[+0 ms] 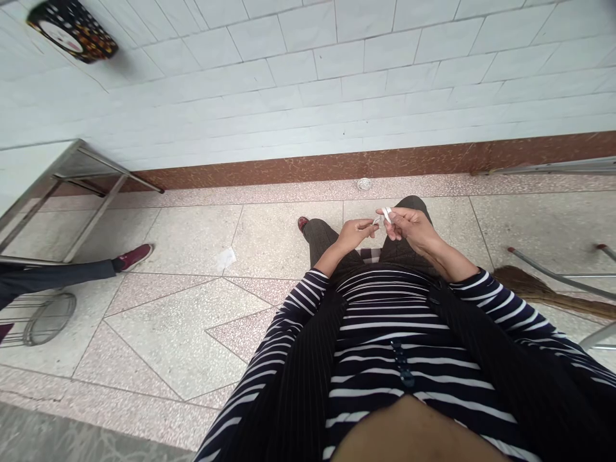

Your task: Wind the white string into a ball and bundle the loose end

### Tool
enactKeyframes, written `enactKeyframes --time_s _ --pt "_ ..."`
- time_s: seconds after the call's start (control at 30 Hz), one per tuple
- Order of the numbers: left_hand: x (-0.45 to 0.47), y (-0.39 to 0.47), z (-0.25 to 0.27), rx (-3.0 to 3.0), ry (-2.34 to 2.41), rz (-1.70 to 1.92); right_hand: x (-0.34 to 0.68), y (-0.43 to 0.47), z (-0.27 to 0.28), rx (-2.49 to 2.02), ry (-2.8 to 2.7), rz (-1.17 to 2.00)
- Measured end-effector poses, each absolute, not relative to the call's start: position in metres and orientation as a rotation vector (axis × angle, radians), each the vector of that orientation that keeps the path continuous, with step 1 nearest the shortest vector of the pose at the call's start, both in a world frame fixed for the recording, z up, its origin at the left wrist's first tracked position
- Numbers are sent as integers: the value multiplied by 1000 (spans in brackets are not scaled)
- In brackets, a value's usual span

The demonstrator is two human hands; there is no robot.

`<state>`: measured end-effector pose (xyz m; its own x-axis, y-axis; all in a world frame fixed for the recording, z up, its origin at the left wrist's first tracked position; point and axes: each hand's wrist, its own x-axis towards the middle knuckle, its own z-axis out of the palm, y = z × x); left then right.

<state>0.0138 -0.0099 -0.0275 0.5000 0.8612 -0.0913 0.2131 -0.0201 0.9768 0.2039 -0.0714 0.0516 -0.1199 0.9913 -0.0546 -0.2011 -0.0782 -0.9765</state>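
Note:
Above my lap, a narrow white strip point(387, 214) shows at the fingers of my right hand point(414, 228). It curves like a band, and I cannot make out its exact kind. The right fingers are closed on it, thumb pressed against them. Just to the left, my left hand point(355, 233) pinches a thin, pale piece at its fingertips. Whether this piece belongs to the same strip is too small to tell. The two hands are close together, with a slight gap between the fingertips.
A metal-framed table point(96, 208) stands at left, with another person's leg and red shoe point(135, 256) beside it. A wire basket point(48, 319) is on the floor there. White paper point(226, 258) lies on the tiles. At right are a broom point(539, 289) and metal legs point(553, 269).

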Motion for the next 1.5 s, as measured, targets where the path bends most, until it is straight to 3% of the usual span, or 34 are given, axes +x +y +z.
enactKeyframes --time_s 0.2,0.47,0.57,0.67,0.73,0.97,1.07,1.23,1.5 --pt "17 -15 -32 1708 1042 629 201 -61 47 -1060 -1155 1368" --pt "11 -30 -30 1957 963 380 223 -34 -8 -1639 -1625 737" --pt "1 -20 -18 2092 1041 454 221 -53 -24 -1631 -1757 1056" --pt "-7 -8 -9 2147 1085 534 214 -73 -21 -1333 -1600 1602" --pt "-7 -3 -9 2121 1073 551 210 -81 -8 -1176 -1473 1761" --pt "10 -15 -36 1862 1145 551 208 -76 42 -956 -1264 1755" --pt "11 -24 -42 1916 1144 454 209 -66 35 -1002 -1369 1596" --pt "-1 -37 -34 2176 1072 389 212 -58 -3 -1460 -1751 1321" --pt "-16 -22 -9 2404 1013 479 218 -69 6 -1250 -1783 1719"
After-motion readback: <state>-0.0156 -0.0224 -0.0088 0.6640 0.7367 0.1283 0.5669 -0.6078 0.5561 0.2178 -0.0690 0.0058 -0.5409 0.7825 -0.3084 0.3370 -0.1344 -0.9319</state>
